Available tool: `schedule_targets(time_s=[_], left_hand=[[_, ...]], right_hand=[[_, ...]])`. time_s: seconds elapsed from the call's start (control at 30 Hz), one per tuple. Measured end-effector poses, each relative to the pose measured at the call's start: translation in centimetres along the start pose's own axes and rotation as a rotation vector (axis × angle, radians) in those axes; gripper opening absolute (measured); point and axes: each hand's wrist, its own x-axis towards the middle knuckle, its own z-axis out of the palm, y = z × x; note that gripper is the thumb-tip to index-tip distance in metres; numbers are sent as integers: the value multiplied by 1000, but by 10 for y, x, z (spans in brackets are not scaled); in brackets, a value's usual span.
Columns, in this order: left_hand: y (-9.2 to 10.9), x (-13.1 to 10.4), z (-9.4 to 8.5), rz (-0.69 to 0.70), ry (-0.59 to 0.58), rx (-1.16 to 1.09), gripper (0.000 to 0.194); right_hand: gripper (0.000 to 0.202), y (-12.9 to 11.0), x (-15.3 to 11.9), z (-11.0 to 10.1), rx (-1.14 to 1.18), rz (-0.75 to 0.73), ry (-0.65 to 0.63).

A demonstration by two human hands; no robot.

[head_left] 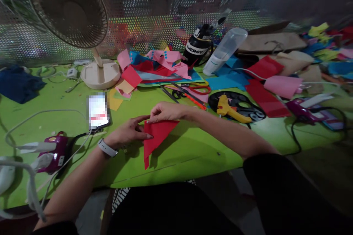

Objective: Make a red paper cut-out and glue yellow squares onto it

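Observation:
A red sheet of paper [158, 135], folded into a triangle, is held just over the green tabletop [187, 154] near its front edge. My left hand [135, 131] grips its left side, thumb lying on the front face and fingers behind. At the top left corner, my right hand [162, 112] pinches the paper's upper edge, with its fingers bent. A narrow strip of the paper points down at the lower left. The fingers behind the sheet are partly hidden.
Behind my hands lie scissors [198, 89] and a pile of coloured paper [162, 66]. A yellow glue gun [231, 110] rests on a black tray to the right. At left are a phone [98, 112], a fan [100, 73] and a purple power strip [53, 152] with cables.

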Motion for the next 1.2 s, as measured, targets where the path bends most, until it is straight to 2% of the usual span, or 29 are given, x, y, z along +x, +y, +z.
schedule_targets(time_s=[0.37,0.57,0.93,1.03,1.13,1.2], left_hand=[[-5,3,-5,-15,-3,-41,87],[1,0,-7,-6,-16,-40,88],[6,-1,-11,38,0,20,86],[3,1,-15,39,29,0,84],[0,3,-15,44,111,-137,81],[0,5,-13,59,169,-262,75]], right_hand=[[37,-1,-3,-9,5,-20,-3],[36,3,-7,-16,-41,-18,12],[28,20,-46,-49,-54,24,43],[25,28,-58,-61,-32,35,115],[23,36,-64,-65,67,-24,298],[24,41,-60,-60,160,-85,439]])
